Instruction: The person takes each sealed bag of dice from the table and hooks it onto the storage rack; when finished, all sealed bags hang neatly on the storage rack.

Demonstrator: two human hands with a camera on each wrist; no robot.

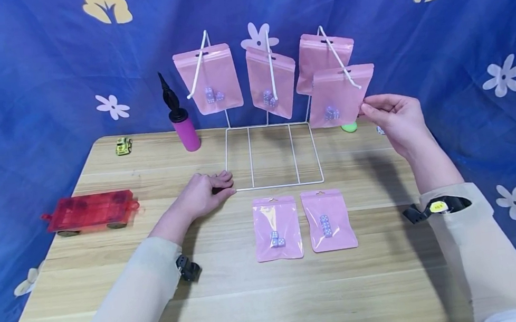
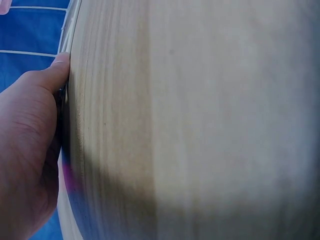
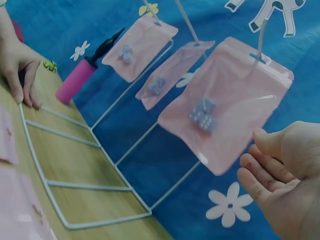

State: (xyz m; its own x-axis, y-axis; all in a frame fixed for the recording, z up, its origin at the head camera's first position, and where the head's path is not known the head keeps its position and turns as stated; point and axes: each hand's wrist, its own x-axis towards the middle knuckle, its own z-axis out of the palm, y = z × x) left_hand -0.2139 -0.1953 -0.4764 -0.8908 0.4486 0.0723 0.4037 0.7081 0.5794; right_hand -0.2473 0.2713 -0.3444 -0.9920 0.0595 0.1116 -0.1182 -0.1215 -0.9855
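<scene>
My left hand [image 1: 204, 192] holds the near left corner of a white wire display rack [image 1: 275, 186], thumb at the front wire and fingers at the side wire. At the upper right, my right hand [image 1: 401, 118] has its fingertips at the lower right edge of a pink zip bag [image 1: 345, 90] with dice inside. That bag hangs by its slot near the front end of the right hook, with another pink bag [image 1: 317, 50] behind it. In the right wrist view, thumb and fingers [image 3: 265, 170] meet the bag's edge without wrapping it. Pink dice bags hang on the left [image 1: 207, 76] and middle [image 1: 270, 77] hooks.
Two more pink dice bags [image 1: 276, 217] [image 1: 325, 204] lie flat before the rack. A magenta and black hand pump [image 1: 186, 132] stands left of it. Further left are a red toy wagon [image 1: 91, 209] and a small yellow-green toy car [image 1: 123, 145]. Blue flowered cloth [image 1: 63, 87] hangs behind.
</scene>
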